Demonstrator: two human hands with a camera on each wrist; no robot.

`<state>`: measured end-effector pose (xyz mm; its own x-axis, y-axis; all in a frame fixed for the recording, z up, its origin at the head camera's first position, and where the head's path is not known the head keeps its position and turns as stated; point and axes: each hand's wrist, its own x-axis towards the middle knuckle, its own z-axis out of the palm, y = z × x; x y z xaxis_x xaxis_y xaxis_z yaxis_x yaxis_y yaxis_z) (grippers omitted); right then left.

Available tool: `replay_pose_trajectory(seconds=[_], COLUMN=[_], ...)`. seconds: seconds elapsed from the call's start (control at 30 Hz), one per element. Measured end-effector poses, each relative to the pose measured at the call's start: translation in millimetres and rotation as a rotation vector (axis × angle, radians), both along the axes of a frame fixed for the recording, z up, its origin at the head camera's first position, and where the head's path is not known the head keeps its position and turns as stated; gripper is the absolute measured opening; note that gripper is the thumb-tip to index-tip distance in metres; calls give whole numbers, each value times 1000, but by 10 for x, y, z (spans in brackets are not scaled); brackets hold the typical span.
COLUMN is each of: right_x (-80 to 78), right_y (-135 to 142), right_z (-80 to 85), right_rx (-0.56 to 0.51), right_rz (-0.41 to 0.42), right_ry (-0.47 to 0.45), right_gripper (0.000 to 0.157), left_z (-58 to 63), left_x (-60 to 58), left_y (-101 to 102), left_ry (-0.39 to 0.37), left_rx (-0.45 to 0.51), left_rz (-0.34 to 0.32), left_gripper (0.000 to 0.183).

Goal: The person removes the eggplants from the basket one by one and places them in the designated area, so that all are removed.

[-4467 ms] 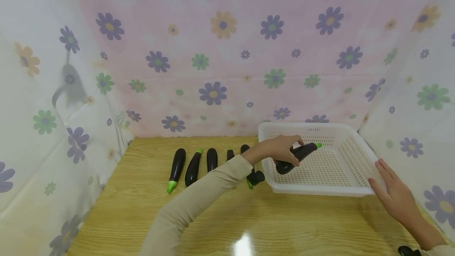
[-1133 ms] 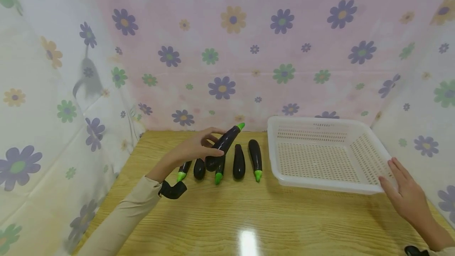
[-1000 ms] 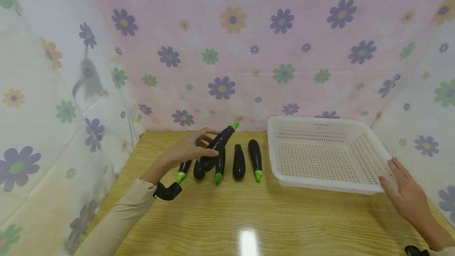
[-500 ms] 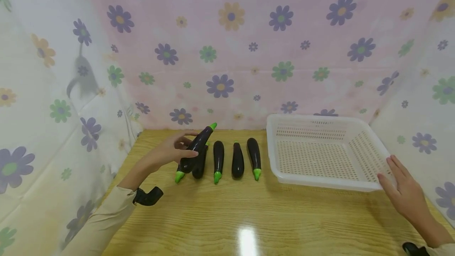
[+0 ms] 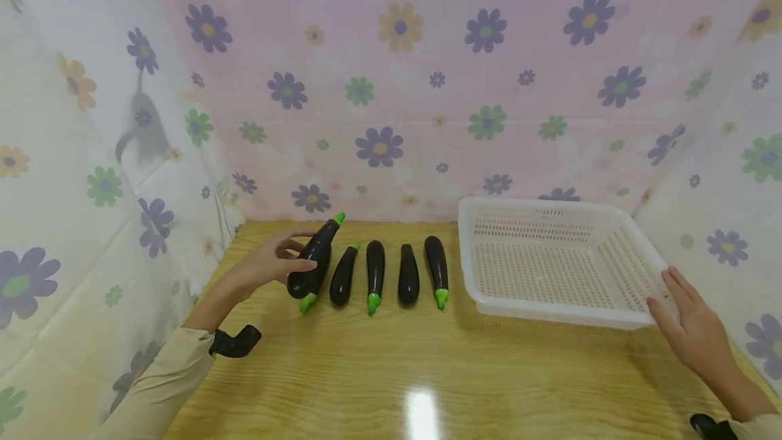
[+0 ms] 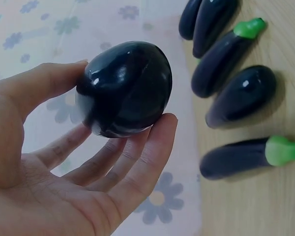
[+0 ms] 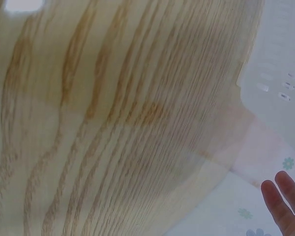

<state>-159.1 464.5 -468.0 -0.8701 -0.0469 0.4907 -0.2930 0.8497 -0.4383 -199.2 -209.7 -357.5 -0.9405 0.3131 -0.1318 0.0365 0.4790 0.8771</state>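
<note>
My left hand [image 5: 269,265] holds a glossy dark eggplant [image 5: 314,260] between thumb and fingers, above the left end of a row of eggplants. Its green stem tip points up and away. In the left wrist view, the rounded end of the held eggplant [image 6: 128,88] faces the camera. Below it lies another eggplant, mostly hidden, its green tip [image 5: 308,303] showing. To the right lie more eggplants [image 5: 375,267] side by side, stems facing alternate ways. My right hand [image 5: 696,328] rests with extended fingers at the right rim of a white plastic basket [image 5: 565,314].
The slotted basket stands at the right of the wooden table [image 5: 366,379], near the back. Flower-printed cloth [image 5: 379,87] walls in the back and both sides. A dark strap mount [image 5: 235,341] sits at my left wrist.
Earlier my left hand held an eggplant over the basket. Over the last second it carries an eggplant leftward across the row to its left end. My right hand stays at the basket rim.
</note>
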Motion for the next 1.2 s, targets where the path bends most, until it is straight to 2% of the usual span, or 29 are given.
replay_pose_trajectory(seconds=[0.33,0.77,1.2], right_x=[-11,10,8], right_y=[17,-12,-24], right_z=[-7,-8,-6], right_rx=[2,-5,-10], right_rz=[1,-6,-9], right_ry=[18,-2,22], right_gripper=[60,61,61], left_z=[-167,-518,-792], left_x=[-56,-215,-311], left_y=[-199,-372,-472], left_ry=[-12,-57,-114], left_rx=[6,19,31], left_rz=[53,165,217], left_gripper=[76,75,72])
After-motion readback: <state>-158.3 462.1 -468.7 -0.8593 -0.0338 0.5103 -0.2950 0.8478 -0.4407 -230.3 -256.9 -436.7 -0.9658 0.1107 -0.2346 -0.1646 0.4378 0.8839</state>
